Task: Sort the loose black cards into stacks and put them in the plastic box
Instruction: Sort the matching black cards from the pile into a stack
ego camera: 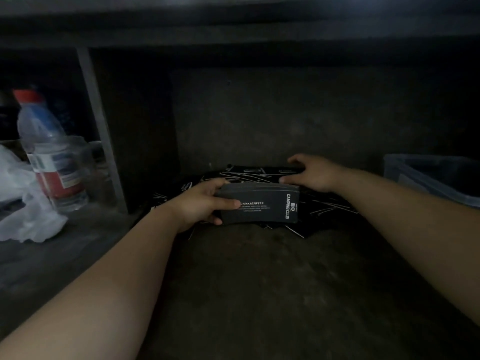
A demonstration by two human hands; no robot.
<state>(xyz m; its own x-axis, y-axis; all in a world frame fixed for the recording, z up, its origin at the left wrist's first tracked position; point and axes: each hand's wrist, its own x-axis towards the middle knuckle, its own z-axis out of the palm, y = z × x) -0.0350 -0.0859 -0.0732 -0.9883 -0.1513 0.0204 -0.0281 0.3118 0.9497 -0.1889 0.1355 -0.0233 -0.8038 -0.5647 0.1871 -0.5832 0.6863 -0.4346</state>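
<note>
Both bare forearms come in from the bottom corners, and it's pretty dark in here. Left hand (pixel 201 203) has its fingers (pixel 228 203) clamped around a neat stack of black cards with white print (pixel 259 203), thumb on top, holding it just above the pile. You can read "DRINK&COFFEE" and "CAMPING CLUB" on the top card. Right hand (pixel 313 172) is further back, palm down on the loose heap of black cards with thin white edges (pixel 262 174), thumb near the far corner of the stack; honestly can't tell if those fingers are pinching a card or just resting there. That heap is spread on the dark counter (pixel 259 281) up against the back wall. Translucent grey plastic box (pixel 405 172) sits off at the right edge, well apart from the cards. Over on the left there's a clear plastic bottle with a red cap and red-and-white label (pixel 49 152) standing next to a crumpled white plastic bag (pixel 23 209).
</note>
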